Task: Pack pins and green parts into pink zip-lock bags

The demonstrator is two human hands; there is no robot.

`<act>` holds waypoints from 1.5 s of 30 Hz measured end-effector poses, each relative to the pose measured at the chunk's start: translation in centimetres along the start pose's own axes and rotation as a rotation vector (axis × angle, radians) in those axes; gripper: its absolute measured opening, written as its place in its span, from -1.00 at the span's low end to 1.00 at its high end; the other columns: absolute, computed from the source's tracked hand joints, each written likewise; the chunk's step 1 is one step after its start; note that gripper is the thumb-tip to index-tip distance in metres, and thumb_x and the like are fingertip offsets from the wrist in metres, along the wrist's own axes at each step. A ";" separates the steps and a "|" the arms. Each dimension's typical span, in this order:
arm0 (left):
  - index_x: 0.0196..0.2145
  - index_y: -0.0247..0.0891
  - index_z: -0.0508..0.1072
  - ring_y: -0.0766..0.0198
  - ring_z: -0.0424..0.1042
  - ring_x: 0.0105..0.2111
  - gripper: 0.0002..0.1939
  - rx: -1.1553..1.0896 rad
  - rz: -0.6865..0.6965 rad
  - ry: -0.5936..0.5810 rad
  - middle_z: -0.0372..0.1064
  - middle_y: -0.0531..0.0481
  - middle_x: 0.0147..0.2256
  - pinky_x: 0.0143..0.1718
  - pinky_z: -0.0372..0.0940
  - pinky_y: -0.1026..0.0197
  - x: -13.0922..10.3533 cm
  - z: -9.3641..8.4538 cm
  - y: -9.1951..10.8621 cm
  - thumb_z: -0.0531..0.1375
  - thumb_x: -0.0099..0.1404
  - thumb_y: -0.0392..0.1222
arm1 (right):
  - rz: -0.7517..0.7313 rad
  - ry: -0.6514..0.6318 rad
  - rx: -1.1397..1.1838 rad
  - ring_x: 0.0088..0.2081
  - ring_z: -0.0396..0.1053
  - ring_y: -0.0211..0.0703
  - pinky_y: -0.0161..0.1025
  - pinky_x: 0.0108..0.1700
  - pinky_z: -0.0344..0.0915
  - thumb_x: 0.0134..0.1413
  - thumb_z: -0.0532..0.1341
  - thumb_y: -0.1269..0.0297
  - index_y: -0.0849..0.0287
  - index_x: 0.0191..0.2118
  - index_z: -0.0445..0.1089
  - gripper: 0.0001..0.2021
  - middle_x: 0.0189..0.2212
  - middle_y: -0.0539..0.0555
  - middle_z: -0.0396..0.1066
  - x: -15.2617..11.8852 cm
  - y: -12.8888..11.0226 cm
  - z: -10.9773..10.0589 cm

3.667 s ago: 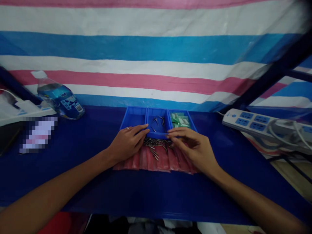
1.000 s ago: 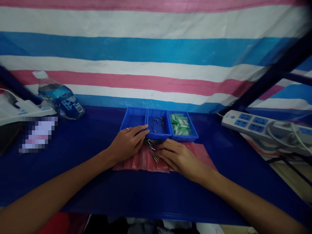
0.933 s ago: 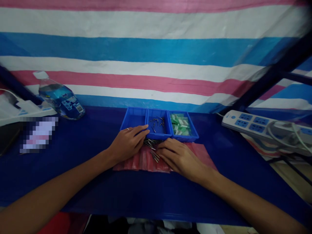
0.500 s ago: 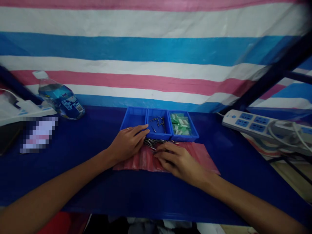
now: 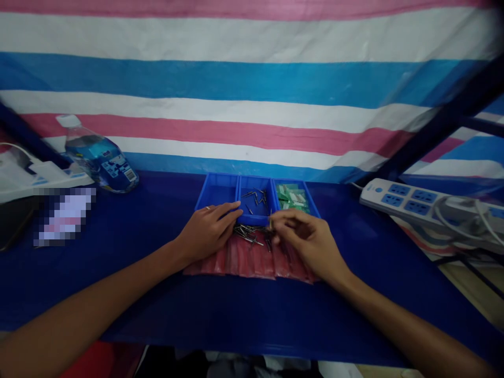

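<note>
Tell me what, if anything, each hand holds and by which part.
The right hand seems to pinch a metal pin; blur hides which part. The left hand lies by the blue tray with nothing visibly held.

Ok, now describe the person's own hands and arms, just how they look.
Both the left hand and right hand are ungloved. The left wears a slim, pale ring; none shows on the right. The forearms are bare, with no sleeve or watch in view.

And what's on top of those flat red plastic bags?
Some thin, shiny metal pins. The left hand and right hand hide parts of the bags; anything there is covered.
</note>
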State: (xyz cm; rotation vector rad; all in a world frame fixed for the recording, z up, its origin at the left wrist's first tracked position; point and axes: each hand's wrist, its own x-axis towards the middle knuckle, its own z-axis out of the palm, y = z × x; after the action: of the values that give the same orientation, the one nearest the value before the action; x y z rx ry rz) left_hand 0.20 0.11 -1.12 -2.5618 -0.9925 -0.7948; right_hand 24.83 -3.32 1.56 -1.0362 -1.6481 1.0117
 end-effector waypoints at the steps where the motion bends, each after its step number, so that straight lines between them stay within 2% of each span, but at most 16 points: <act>1: 0.06 -0.24 0.42 0.20 0.52 -0.08 -0.71 0.001 0.004 0.004 0.40 -0.10 0.11 -0.13 0.47 0.10 0.0 0.0 0.0 0.07 0.43 -0.29 | 0.011 0.018 0.071 -0.17 0.53 -0.14 -0.14 -0.10 0.50 0.19 0.24 0.30 0.16 -0.02 0.45 -0.76 -0.11 0.14 0.54 0.2 0.1 -0.1; 3: 0.05 -0.24 0.42 0.20 0.53 -0.09 -0.71 0.003 0.009 0.008 0.40 -0.10 0.11 -0.14 0.47 0.09 0.0 0.0 0.0 0.07 0.43 -0.29 | -0.031 0.026 0.092 0.05 0.46 -0.08 -0.05 0.09 0.43 0.23 0.21 0.34 0.12 0.15 0.36 -0.62 0.10 0.17 0.44 0.2 0.2 -0.2; 5: 0.04 -0.25 0.42 0.19 0.53 -0.09 -0.72 -0.001 0.007 0.007 0.40 -0.09 0.11 -0.14 0.47 0.09 -0.1 0.0 -0.1 0.07 0.43 -0.29 | -0.157 -0.034 -0.085 0.11 0.42 -0.09 -0.02 0.13 0.41 0.26 0.17 0.39 0.09 0.16 0.36 -0.63 0.11 0.14 0.43 0.0 0.5 -0.1; 10: 0.05 -0.24 0.43 0.21 0.52 -0.08 -0.72 -0.010 -0.003 -0.006 0.39 -0.09 0.12 -0.11 0.47 0.11 0.0 -0.1 0.0 0.07 0.43 -0.29 | -0.565 -0.445 -0.691 0.03 0.39 -0.07 -0.01 0.04 0.42 0.32 0.09 0.44 0.14 0.09 0.43 -0.69 -0.01 0.17 0.47 -0.7 1.3 0.5; 12: 0.05 -0.24 0.43 0.20 0.52 -0.07 -0.72 -0.008 -0.005 -0.011 0.39 -0.10 0.12 -0.10 0.46 0.11 0.0 -0.2 0.0 0.07 0.43 -0.29 | -0.632 -0.477 -0.827 -0.05 0.38 -0.03 -0.01 -0.03 0.44 0.32 0.10 0.41 0.22 0.08 0.44 -0.71 -0.09 0.22 0.48 -0.8 1.5 0.7; 14: 0.05 -0.23 0.42 0.20 0.52 -0.06 -0.72 -0.005 -0.002 -0.012 0.39 -0.10 0.12 -0.10 0.46 0.11 0.0 -0.2 0.0 0.06 0.43 -0.29 | -0.652 -0.456 -0.871 -0.09 0.36 -0.03 -0.03 -0.07 0.43 0.33 0.09 0.42 0.28 0.07 0.43 -0.71 -0.13 0.24 0.47 -0.8 1.6 0.6; 20: 0.06 -0.23 0.40 0.18 0.52 -0.08 -0.72 -0.004 0.002 -0.012 0.38 -0.08 0.13 -0.13 0.46 0.09 0.0 -0.1 -0.1 0.07 0.44 -0.28 | -0.655 -0.316 -0.684 -0.16 0.35 -0.10 -0.14 -0.14 0.40 0.33 0.09 0.44 0.24 -0.10 0.48 -0.79 -0.19 0.15 0.47 -0.5 1.6 0.1; 24: 0.06 -0.23 0.40 0.18 0.52 -0.08 -0.71 -0.007 0.004 -0.016 0.38 -0.07 0.13 -0.13 0.46 0.08 0.0 -0.2 -0.1 0.06 0.43 -0.29 | -0.601 -0.402 -0.770 -0.12 0.37 -0.08 -0.11 -0.08 0.38 0.32 0.10 0.41 0.22 -0.02 0.47 -0.76 -0.13 0.16 0.47 -0.5 1.3 0.2; 26: 0.06 -0.23 0.41 0.19 0.52 -0.08 -0.71 -0.008 0.008 -0.009 0.38 -0.08 0.13 -0.13 0.46 0.09 0.0 -0.1 -0.1 0.06 0.43 -0.30 | -0.606 -0.435 -0.836 -0.17 0.38 -0.08 -0.12 -0.13 0.39 0.32 0.09 0.42 0.23 -0.01 0.47 -0.75 -0.18 0.17 0.47 -0.5 1.2 0.4; 30: 0.06 -0.23 0.41 0.20 0.52 -0.09 -0.72 -0.011 0.013 0.003 0.39 -0.08 0.12 -0.13 0.46 0.10 0.0 -0.1 -0.1 0.07 0.43 -0.29 | -0.620 -0.400 -0.879 -0.23 0.35 -0.08 -0.14 -0.21 0.38 0.32 0.09 0.43 0.29 -0.03 0.48 -0.75 -0.26 0.18 0.44 -0.7 1.4 0.7; 33: 0.05 -0.23 0.42 0.20 0.52 -0.09 -0.72 -0.011 0.006 0.006 0.39 -0.07 0.12 -0.13 0.46 0.10 0.0 0.0 -0.1 0.08 0.42 -0.29 | -0.595 -0.383 -0.876 -0.13 0.35 -0.07 -0.11 -0.09 0.38 0.34 0.08 0.43 0.28 0.07 0.43 -0.71 -0.13 0.21 0.44 -0.6 1.5 0.8; 35: 0.04 -0.23 0.42 0.20 0.53 -0.09 -0.73 -0.006 0.004 0.006 0.40 -0.06 0.11 -0.14 0.46 0.10 0.0 0.0 0.0 0.08 0.43 -0.29 | -0.584 -0.396 -0.877 -0.11 0.35 -0.08 -0.10 -0.05 0.38 0.35 0.06 0.42 0.27 0.11 0.39 -0.69 -0.11 0.20 0.45 -0.6 1.5 0.8; 39: 0.04 -0.24 0.42 0.18 0.53 -0.10 -0.73 -0.007 0.010 0.009 0.40 -0.07 0.11 -0.15 0.46 0.09 0.1 -0.1 0.0 0.07 0.43 -0.29 | -0.563 -0.401 -0.883 -0.24 0.35 -0.11 -0.15 -0.19 0.40 0.37 0.03 0.40 0.26 -0.03 0.47 -0.72 -0.25 0.16 0.45 -0.6 1.5 0.9; 41: 0.03 -0.24 0.42 0.18 0.53 -0.10 -0.73 -0.005 0.009 0.005 0.40 -0.07 0.11 -0.15 0.47 0.09 0.0 -0.1 0.0 0.08 0.42 -0.29 | -0.554 -0.392 -0.833 -0.22 0.35 -0.10 -0.14 -0.18 0.39 0.37 0.03 0.40 0.26 -0.10 0.48 -0.74 -0.25 0.17 0.45 -0.6 1.4 0.9; 43: 0.04 -0.24 0.42 0.18 0.53 -0.09 -0.73 -0.003 0.009 0.002 0.40 -0.07 0.12 -0.14 0.47 0.09 0.0 -0.2 0.0 0.08 0.42 -0.30 | -0.476 -0.338 -0.705 -0.17 0.38 -0.10 -0.11 -0.11 0.39 0.35 0.07 0.38 0.23 -0.14 0.47 -0.79 -0.22 0.15 0.46 -0.5 1.1 0.6; 45: 0.04 -0.24 0.42 0.19 0.53 -0.09 -0.72 -0.005 0.010 0.006 0.40 -0.08 0.11 -0.15 0.47 0.11 -0.1 -0.2 0.0 0.08 0.42 -0.30 | -0.285 -0.256 -0.505 -0.20 0.42 -0.14 -0.15 -0.14 0.41 0.32 0.14 0.31 0.19 -0.15 0.45 -0.84 -0.25 0.11 0.48 -0.3 0.7 0.2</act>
State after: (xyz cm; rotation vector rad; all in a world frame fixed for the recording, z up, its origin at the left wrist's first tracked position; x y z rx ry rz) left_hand 0.09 -0.02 -1.02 -2.5648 -0.9766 -0.8036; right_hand 24.81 -3.43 0.80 -0.9737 -2.2624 0.5638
